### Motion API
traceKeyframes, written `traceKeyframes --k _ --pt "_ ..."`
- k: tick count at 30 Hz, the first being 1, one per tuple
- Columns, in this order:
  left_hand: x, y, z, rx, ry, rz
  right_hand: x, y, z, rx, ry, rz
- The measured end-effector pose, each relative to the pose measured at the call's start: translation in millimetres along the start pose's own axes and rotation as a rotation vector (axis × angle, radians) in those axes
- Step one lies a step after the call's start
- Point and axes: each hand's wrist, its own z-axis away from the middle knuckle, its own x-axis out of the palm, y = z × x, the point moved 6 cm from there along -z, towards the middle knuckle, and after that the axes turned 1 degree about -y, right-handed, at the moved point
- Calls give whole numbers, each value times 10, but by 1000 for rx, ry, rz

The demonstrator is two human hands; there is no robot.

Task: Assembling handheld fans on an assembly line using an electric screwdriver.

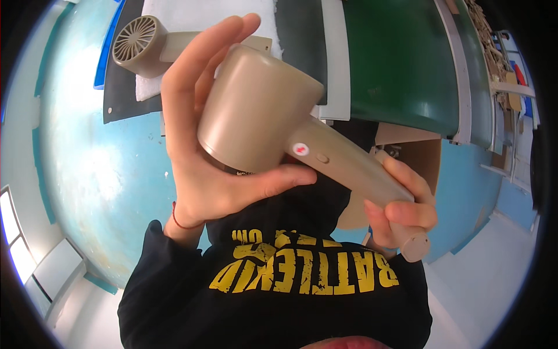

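A beige handheld fan (261,104) with a wide cylindrical head is held up tilted in front of my chest. My left hand (189,139) is curved around the head, the thumb below it near the neck and the fingers reaching up behind its far side. At the lower right, my right hand (410,203) grips the handle close to its round end cap. A small round sticker with a red mark (300,149) sits on the handle, beside an oval button (322,158). Beyond my left fingers lies a second beige fan (139,46), its radial grille showing.
The second fan rests on a white foam sheet (174,17) over a dark work surface (122,99). To the right runs a green conveyor belt (401,58) with pale side rails. An open cardboard box (424,166) stands under the belt's near end. Blue floor (99,174) spreads at left.
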Motion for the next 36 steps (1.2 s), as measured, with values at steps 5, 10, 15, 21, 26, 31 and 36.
traceKeyframes --k 5,10,15,21,26,31,36 --pt "11 -63 97 -67 76 49 34 -60 -58 33 -35 132" --pt "52 -50 78 -83 76 69 6 -44 -32 163 -103 44" --pt "87 -23 80 -77 60 134 -17 -73 110 188 -117 3" --pt "45 23 112 -103 125 158 -16 -74 209 444 -94 -75" --pt "-40 59 134 -42 142 22 43 -100 279 342 -81 -2" --pt "-57 12 126 -61 127 25 92 -74 337 507 16 -11" --pt "-22 22 121 -94 104 5 72 -65 345 638 114 3"
